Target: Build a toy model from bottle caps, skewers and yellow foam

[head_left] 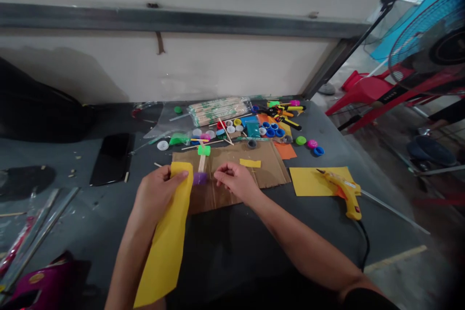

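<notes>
My left hand (154, 193) pinches the upper end of a long yellow paper strip (169, 247) between thumb and fingers; the strip hangs down toward me. Over a brown cardboard sheet (271, 167), my right hand (236, 179) has its fingers curled in and the thumb close to them. Whether anything small is between those fingertips cannot be made out. Between the hands stands a small piece made of a wooden stick (202, 162), a green cap (204, 150) and a purple cap (199, 178). A small yellow paper scrap (250, 162) lies on the cardboard.
A yellow glue gun (343, 189) rests on yellow paper (301, 181) at the right, its cord running off the front edge. Bottle caps (272, 131), a bag of wooden sticks (218, 110) and pliers (278, 116) crowd the back. A black phone (111, 160) lies left.
</notes>
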A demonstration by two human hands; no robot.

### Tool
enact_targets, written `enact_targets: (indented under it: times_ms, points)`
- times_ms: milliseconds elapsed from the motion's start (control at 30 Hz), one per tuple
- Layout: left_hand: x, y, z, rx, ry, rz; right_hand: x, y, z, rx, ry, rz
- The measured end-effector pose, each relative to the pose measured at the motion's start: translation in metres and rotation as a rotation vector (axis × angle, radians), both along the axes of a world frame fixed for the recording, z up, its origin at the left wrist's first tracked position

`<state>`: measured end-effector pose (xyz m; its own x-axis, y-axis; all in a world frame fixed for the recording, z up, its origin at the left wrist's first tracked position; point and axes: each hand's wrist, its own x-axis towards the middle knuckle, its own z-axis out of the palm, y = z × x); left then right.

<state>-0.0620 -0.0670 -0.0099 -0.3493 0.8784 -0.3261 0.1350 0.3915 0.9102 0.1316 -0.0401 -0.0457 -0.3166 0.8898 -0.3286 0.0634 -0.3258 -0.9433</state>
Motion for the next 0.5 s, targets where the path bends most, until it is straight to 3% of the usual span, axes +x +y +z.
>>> enact_targets:
  times_ms: [167, 500]
  points:
    - [-0.002, 0.016, -0.014, -0.15, -0.261, -0.099, 0.0, 0.002, -0.012, 0.086, -0.069, 0.047]
    - [0.009, 0.025, -0.019, -0.11, -0.302, -0.048, 0.002, 0.005, -0.016, 0.061, -0.047, 0.064]
